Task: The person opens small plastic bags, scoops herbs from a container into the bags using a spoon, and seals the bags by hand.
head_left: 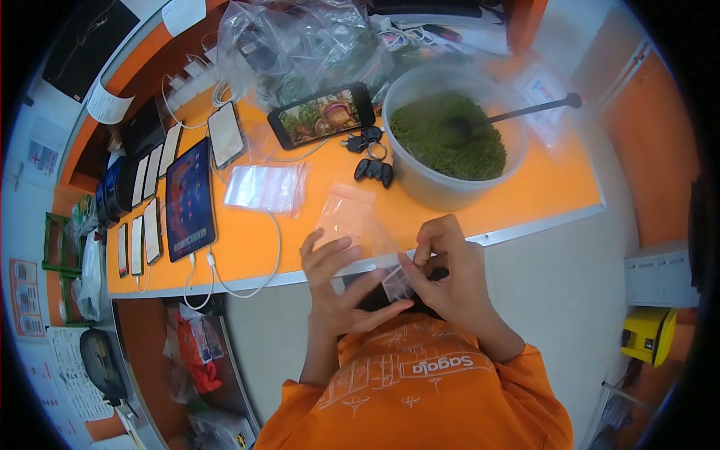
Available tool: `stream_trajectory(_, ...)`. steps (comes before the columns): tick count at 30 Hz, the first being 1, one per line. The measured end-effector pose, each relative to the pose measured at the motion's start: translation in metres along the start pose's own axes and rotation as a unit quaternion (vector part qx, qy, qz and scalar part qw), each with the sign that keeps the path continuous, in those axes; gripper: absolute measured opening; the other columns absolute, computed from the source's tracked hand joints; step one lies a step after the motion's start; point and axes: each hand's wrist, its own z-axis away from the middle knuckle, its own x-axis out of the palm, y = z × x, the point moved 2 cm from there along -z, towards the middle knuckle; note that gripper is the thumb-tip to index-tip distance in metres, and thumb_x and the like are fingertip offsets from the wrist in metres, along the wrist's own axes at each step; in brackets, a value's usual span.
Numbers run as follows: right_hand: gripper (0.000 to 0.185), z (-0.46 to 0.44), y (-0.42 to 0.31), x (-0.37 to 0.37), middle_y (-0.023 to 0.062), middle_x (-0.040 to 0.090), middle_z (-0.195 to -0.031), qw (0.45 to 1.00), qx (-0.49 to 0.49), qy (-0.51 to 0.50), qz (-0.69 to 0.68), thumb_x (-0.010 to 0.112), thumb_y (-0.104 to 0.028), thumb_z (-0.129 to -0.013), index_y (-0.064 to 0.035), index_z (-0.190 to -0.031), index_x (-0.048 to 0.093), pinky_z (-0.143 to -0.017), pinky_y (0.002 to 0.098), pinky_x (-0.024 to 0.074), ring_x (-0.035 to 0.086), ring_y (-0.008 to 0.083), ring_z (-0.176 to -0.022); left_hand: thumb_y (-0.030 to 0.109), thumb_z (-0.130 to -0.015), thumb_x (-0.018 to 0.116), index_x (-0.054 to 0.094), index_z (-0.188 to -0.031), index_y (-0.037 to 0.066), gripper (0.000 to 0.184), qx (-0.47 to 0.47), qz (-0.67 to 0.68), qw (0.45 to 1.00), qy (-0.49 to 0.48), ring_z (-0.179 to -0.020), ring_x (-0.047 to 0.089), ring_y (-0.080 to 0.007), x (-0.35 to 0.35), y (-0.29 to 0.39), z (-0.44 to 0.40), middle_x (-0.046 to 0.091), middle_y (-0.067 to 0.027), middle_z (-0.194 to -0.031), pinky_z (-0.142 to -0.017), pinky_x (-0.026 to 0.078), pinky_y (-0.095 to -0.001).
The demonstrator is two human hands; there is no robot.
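Observation:
A small clear zip-lock bag [397,283] is between my hands, above the front edge of the table. My right hand [459,279] pinches its right side, fingers curled. My left hand [334,289] has thumb and forefinger at the bag's left and lower edge, its other fingers spread. Another clear bag [346,215] lies flat on the table just beyond my left fingertips. A stack of clear zip-lock bags [262,187] rests further left. Beyond my right hand stands a translucent tub [442,193] of green shredded material [427,135], with a dark long-handled ladle [529,110] in it.
Behind the bags, a phone [322,116] showing a picture leans near keys [364,140] and a small black controller-shaped fob [373,172]. A tablet [190,199], several phones and white cables [277,255] occupy the left side. Large plastic bags [300,52] are piled at the back.

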Motion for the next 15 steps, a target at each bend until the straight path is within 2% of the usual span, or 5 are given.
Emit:
stream_trajectory(2,0.030,-0.002,-0.011,-0.008,0.0071,0.050,-0.058,0.999,0.012,-0.032,0.006,0.063,-0.001,-0.075,-0.0025,-0.097,0.042,-0.046,0.0264,0.0420,0.055,0.0179,-0.050,0.035,-0.067,0.071,0.059,-0.085,0.020,0.026,0.069,-0.092,0.992,-0.056,-0.101,0.052,-0.0223,0.009,0.000,0.000,0.053,0.0022,-0.106,-0.098,0.020,-0.0579)
stream_trajectory(9,0.040,-0.005,-0.024,-0.034,0.0025,0.047,-0.064,0.996,0.021,-0.085,0.009,0.071,-0.006,-0.070,-0.0042,-0.098,0.042,-0.047,0.0237,0.0411,0.049,0.0120,-0.049,0.016,-0.070,0.068,0.054,-0.097,0.016,0.030,0.025,0.028,0.999,-0.026,-0.087,0.055,-0.0226,0.028,0.003,-0.008,0.056,-0.0038,-0.095,-0.094,0.028,-0.0527)
stream_trajectory(11,0.043,0.002,-0.022,-0.061,-0.0011,0.047,-0.069,0.999,-0.031,0.030,-0.028,0.074,-0.007,-0.067,-0.0050,-0.097,0.044,-0.046,0.0197,0.0396,0.047,0.0077,-0.052,0.010,-0.068,0.068,0.052,-0.099,0.011,0.035,-0.016,0.072,0.997,0.033,-0.085,0.054,-0.0238,0.033,0.000,-0.015,0.056,-0.0078,-0.093,-0.092,0.031,-0.0494)
stream_trajectory(13,0.043,-0.016,-0.012,-0.090,-0.0028,0.046,-0.076,0.947,-0.101,0.289,-0.099,0.075,-0.008,-0.067,-0.0049,-0.098,0.046,-0.046,0.0157,0.0364,0.046,0.0046,-0.058,0.009,-0.067,0.069,0.050,-0.099,0.005,0.038,-0.070,0.141,0.986,0.064,-0.085,0.052,-0.0241,0.033,-0.006,-0.017,0.054,-0.0113,-0.092,-0.090,0.034,-0.0458)
stream_trajectory(15,0.048,-0.040,0.004,-0.125,-0.0008,0.046,-0.081,0.917,-0.036,0.396,-0.023,0.074,-0.014,-0.070,-0.0026,-0.106,0.045,-0.045,0.0155,0.0333,0.046,0.0053,-0.061,0.008,-0.068,0.070,0.047,-0.100,0.001,0.040,-0.118,0.216,0.965,0.091,-0.085,0.050,-0.0240,0.035,-0.010,-0.016,0.052,-0.0133,-0.091,-0.089,0.036,-0.0425)
